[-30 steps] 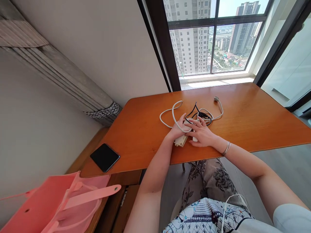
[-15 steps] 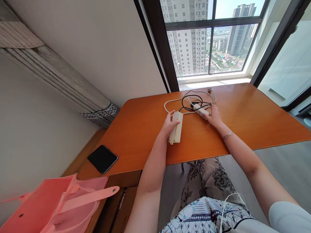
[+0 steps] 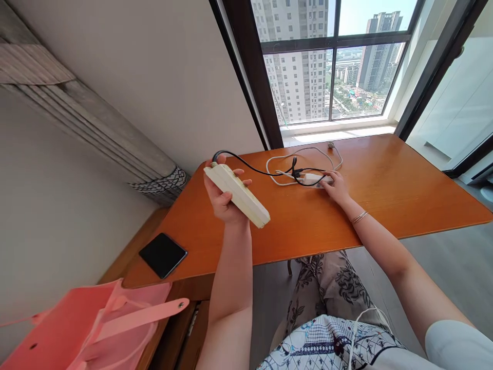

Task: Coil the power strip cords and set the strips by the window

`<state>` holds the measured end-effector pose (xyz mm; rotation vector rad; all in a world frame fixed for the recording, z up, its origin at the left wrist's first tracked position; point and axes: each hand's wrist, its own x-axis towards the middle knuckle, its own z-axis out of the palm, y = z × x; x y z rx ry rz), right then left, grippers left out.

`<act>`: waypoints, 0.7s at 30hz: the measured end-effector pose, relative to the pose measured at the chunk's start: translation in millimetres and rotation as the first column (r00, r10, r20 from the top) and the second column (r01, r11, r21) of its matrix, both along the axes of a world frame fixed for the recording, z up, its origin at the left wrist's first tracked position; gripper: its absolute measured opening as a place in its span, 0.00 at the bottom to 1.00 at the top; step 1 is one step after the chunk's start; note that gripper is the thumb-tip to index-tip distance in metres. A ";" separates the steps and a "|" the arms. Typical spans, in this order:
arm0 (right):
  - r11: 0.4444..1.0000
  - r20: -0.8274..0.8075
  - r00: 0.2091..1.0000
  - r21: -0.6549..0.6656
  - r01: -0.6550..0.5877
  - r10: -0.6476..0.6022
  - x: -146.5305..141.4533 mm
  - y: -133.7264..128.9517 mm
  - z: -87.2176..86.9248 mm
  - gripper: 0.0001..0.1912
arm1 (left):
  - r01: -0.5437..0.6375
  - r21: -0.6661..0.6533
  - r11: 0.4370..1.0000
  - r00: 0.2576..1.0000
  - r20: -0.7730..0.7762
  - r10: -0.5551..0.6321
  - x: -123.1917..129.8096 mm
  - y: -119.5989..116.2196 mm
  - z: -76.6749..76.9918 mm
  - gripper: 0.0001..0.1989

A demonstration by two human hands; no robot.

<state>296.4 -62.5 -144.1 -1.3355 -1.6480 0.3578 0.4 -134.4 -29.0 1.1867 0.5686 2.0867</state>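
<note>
Fingers of the left hand [image 3: 227, 192] are wrapped around the cream power strip [image 3: 239, 195], thumb on its near side, fingertips past its far edge, holding it tilted above the desk [image 3: 385, 190]. The right hand [image 3: 336, 187] has its fingers on the right end of the white power strip [image 3: 311, 179], which lies on the desk beside the black cable [image 3: 258, 169].

The tabletop [image 3: 385, 190] is orange-brown. A cream-coloured power strip [image 3: 239, 195] has a black cord [image 3: 254, 168]; a white power strip [image 3: 311, 179] has a pale grey-white cord [image 3: 287, 156]. The phone [image 3: 163, 255] is black, the bag [image 3: 77, 318] coral pink. The trousers [image 3: 327, 288] are taupe with dark leafy swirls, the top [image 3: 327, 344] white with blue patterning, the bracelet [image 3: 359, 217] silver. The grey curtain [image 3: 108, 123] has a black-and-white patterned band [image 3: 162, 181].
</note>
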 end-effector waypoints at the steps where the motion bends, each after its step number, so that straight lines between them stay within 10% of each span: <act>1: 0.999 0.049 0.998 0.031 -0.037 0.035 -2.5 -4.0 2.5 0.23 | -0.038 0.049 0.998 0.999 -0.012 0.039 -0.4 -1.6 1.8 0.31; 5: 0.994 0.115 0.992 0.099 -0.054 0.043 -9.2 -13.8 11.6 0.12 | -0.108 0.213 0.971 0.992 -0.037 0.119 4.2 -6.2 3.8 0.35; 9: 0.989 -0.222 0.972 0.114 0.097 -0.070 -1.7 -9.0 20.1 0.16 | -0.208 0.263 0.942 0.976 -0.010 0.218 2.1 -6.8 0.8 0.33; 14: 0.986 -0.767 0.622 -0.104 0.128 -0.161 17.8 1.4 32.3 0.26 | -0.310 0.078 0.948 0.951 0.026 0.309 -25.6 -4.3 -5.3 0.25; 21: 0.995 -0.969 0.226 -0.094 0.021 -0.096 26.1 0.5 43.6 0.13 | -0.248 0.017 0.968 0.961 0.132 0.244 -23.3 -9.5 -6.6 0.24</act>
